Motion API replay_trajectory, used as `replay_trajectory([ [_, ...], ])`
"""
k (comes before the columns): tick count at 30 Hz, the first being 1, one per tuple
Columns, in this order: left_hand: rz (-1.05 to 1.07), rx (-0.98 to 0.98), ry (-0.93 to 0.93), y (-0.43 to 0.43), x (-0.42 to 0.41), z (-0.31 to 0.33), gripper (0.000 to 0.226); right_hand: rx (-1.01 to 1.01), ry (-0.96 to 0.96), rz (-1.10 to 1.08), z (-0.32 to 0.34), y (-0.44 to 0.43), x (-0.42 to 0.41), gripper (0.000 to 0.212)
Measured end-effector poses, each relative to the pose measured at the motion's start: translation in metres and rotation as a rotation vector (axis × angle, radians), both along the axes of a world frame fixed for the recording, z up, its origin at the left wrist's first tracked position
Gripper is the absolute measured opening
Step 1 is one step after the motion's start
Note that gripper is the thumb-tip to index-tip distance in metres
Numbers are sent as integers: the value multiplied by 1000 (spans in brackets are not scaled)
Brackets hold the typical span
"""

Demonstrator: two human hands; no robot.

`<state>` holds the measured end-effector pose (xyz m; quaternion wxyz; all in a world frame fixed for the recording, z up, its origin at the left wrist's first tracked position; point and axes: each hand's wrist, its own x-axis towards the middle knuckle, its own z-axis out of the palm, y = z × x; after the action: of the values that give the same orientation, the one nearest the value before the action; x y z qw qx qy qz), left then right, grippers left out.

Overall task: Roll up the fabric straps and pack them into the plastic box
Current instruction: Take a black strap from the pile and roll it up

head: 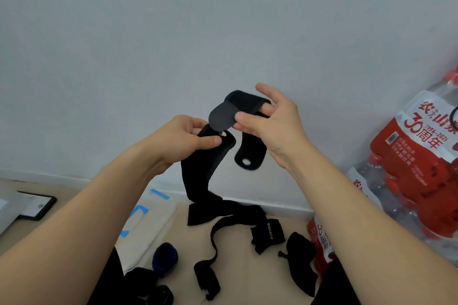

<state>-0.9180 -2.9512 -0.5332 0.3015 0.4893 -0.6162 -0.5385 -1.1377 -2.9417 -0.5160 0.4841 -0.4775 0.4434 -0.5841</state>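
1. 2 bare hands are raised at frame centre, in front of a pale grey wall (pixel 223 20).
2. Left hand (pixel 195 136): thumb and curled forefinger pinch the top end of a long black fabric strap (pixel 198 176), just beside a small hole in that end. The other fingers are curled in.
3. The long strap hangs down from the pinch. Its lower end lies on the beige floor (pixel 247 280) at lower centre.
4. Right hand (pixel 270 116): the thumb presses the rounded tab of a second black fabric strap (pixel 221 116) against the fingers, a narrow grip. This strap loops over the middle fingers, and the forefinger sticks out straight above the loop.
5. The second strap's free end, with 1 round hole, dangles in the air below the right hand.
6. Cannot tell whether the 2 straps join behind the hands.
7. Floor, lower centre: loose black straps (pixel 238 210), 1 black band with yellow lettering (pixel 269 231), and 1 rolled dark blue strap (pixel 164 259) to their lower left.
8. Right edge: red-and-white wrapped packs of bottled water (pixel 421 156).
9. Lower left: a white sheet with blue tape marks (pixel 148 220), and beyond it a black-framed white board (pixel 37 205).
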Motion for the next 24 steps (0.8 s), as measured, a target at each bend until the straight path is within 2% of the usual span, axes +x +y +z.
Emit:
replay_trajectory([
  [5, 74, -36, 29, -2, -2, -2, 15, 15, 60, 53, -2, -8, -3, 54],
  [10, -27, -29, 31, -5, -4, -2, 21, 58, 83, 161, -8, -8, 0, 43],
  [16, -113, 34, 175, -6, -4, 2, 49, 138, -30, 132, -11, -11, 1, 40],
  [19, -94, 54, 219, -4, -5, 1, 55, 118, 83, 106, -13, -11, 1, 41],
  [24, -70, 11, 232, -4, -7, -1, 42, 2, 257, 46, -13, -10, 4, 40],
])
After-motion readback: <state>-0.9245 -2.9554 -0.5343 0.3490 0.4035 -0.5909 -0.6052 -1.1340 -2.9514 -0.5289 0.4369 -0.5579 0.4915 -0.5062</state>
